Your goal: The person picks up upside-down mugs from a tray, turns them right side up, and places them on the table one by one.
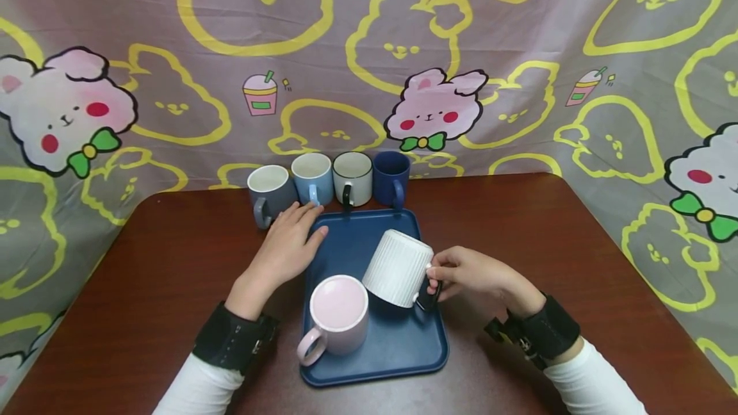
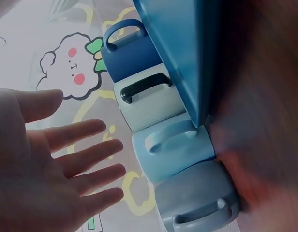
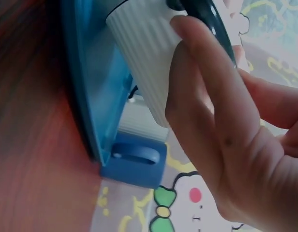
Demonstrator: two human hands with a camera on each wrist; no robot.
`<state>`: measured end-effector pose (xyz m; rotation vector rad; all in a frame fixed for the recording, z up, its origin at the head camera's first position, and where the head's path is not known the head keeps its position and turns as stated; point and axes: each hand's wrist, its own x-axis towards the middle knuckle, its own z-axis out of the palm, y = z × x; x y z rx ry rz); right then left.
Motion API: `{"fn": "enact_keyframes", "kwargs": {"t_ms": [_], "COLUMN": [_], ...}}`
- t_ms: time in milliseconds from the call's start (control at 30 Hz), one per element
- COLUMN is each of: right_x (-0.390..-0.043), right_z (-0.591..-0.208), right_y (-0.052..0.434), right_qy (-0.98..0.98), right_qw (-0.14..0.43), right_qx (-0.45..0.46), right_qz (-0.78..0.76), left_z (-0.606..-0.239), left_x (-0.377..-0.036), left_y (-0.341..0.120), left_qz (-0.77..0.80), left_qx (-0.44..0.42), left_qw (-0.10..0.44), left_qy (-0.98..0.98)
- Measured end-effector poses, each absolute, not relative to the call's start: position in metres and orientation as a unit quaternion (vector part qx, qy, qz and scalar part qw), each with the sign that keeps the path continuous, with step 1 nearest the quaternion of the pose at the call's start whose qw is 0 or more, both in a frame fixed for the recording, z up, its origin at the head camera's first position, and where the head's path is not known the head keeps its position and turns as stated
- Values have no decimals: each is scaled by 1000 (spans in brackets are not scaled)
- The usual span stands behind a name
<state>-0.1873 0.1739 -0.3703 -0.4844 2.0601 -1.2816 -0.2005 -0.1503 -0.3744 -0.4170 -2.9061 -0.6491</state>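
A dark blue tray (image 1: 347,250) lies on the brown table. On its near left stands an upright pink mug (image 1: 338,312). My right hand (image 1: 445,275) pinches the dark handle (image 1: 429,298) of a white ribbed mug (image 1: 398,268), which hangs tilted, mouth down toward the pink mug. The right wrist view shows the fingers (image 3: 212,111) round that handle, with the ribbed mug (image 3: 144,58) above the tray (image 3: 91,87). My left hand (image 1: 296,232) lies flat with straight fingers on the tray's far left edge. In the left wrist view it (image 2: 67,159) is spread and holds nothing.
Four mugs stand in a row behind the tray: grey (image 1: 270,194), light blue (image 1: 312,178), white with a dark rim (image 1: 353,178) and dark blue (image 1: 391,178). A cartoon-print cloth hangs behind the table (image 1: 576,242).
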Motion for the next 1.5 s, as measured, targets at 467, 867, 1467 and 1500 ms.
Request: {"fn": "enact_keyframes", "kwargs": {"t_ms": [467,867,1467,1500], "right_x": [-208,-217,-226,-227], "right_z": [-372,-367,-357,-357], "right_y": [175,168,167,167], "right_qy": [682,617,488,483], "right_qw": [407,415,440,441], "right_qx": [-157,-156,-112,-113], "right_qz": [-587,-650,-745,-748], "left_z": [-363,-344,-309,-307], "left_x": [-196,-193,-188,-188], "left_y": [-147,-139,-121,-120], "left_qz": [-234,-233,-229,-231], "left_qx": [-127,-126,-123,-122], "left_qw": [80,93,113,118], "left_qy": [-961,-960,-959,-958]}}
